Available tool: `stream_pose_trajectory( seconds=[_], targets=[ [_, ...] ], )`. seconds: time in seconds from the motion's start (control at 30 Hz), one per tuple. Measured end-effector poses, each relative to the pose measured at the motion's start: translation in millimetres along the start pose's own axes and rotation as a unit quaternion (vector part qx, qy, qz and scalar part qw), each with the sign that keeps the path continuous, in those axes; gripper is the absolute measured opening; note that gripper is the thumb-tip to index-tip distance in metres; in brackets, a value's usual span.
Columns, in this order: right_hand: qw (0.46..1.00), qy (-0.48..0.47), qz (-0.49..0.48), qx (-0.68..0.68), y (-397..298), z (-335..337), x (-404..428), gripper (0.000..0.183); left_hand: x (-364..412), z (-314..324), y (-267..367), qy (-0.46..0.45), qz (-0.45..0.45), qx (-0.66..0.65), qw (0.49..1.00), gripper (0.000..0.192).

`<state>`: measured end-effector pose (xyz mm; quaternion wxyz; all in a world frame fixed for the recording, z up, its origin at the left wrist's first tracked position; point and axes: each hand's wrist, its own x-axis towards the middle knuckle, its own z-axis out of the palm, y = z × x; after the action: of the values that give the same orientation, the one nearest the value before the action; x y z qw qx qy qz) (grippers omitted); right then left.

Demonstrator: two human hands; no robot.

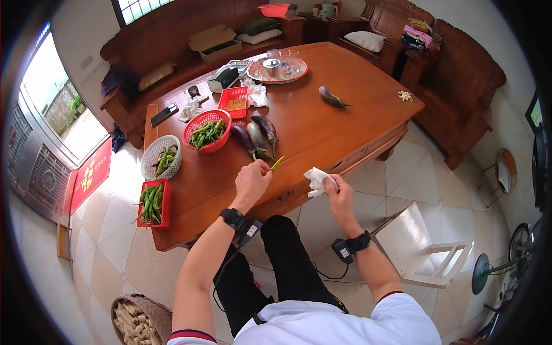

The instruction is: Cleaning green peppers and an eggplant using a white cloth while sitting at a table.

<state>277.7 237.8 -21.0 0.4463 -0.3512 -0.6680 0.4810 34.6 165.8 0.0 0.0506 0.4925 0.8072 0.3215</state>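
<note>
My left hand (253, 179) holds a green chili pepper (278, 163) by one end, over the near edge of the wooden table (302, 133). To its right, my right hand (340, 194) grips a crumpled white tissue (318, 181) beyond that edge. Just past my left hand lie several eggplants (257, 136). Green peppers fill a round red basket (228, 140), and others lie in a white basket (146, 159) and a rectangular red basket (167, 207) along the left. One more eggplant (332, 97) lies alone farther right.
Behind the baskets are a small red basket (245, 113) of yellowish pieces, a tissue box (223, 80), a phone (164, 114) and a round tray (297, 77) with glasses. Garlic-like pieces (405, 95) lie at the right corner. A white chair (405, 241) stands at my right, a woven basket (161, 315) at lower left.
</note>
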Motion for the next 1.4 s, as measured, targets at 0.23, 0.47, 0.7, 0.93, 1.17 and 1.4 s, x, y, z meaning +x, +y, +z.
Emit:
stream_pose_trajectory(
  seconds=[0.23, 0.47, 0.7, 0.93, 1.17, 1.4],
  targets=[
    [0.996, -0.092, 0.005, 0.012, -31.8, 58.2, -13.1, 0.032, -90.8, -75.9, -69.0, 0.026, -0.082, -0.010, 0.996, 0.019],
    [0.890, -0.222, -0.372, -0.140, -38.7, 182.8, -50.9, 0.030, -128.4, -68.2, -108.8, 0.152, -0.066, 0.021, 0.986, 0.019],
    [0.849, -0.191, -0.418, -0.261, -11.1, 196.4, -35.0, 0.026, -134.2, -73.6, -113.6, 0.138, -0.099, -0.062, 0.984, 0.020],
    [0.872, -0.150, -0.391, -0.254, -29.0, 186.9, -25.6, 0.030, -130.4, -72.3, -109.7, 0.149, -0.109, -0.061, 0.981, 0.020],
    [0.832, -0.195, -0.446, -0.266, -12.5, 203.7, -38.6, 0.027, -131.5, -71.1, -114.7, 0.151, -0.099, -0.056, 0.982, 0.020],
    [0.889, -0.120, -0.375, -0.233, -20.4, 193.9, -9.3, 0.025, -133.9, -68.3, -117.0, 0.161, -0.086, -0.064, 0.981, 0.021]
  ],
)
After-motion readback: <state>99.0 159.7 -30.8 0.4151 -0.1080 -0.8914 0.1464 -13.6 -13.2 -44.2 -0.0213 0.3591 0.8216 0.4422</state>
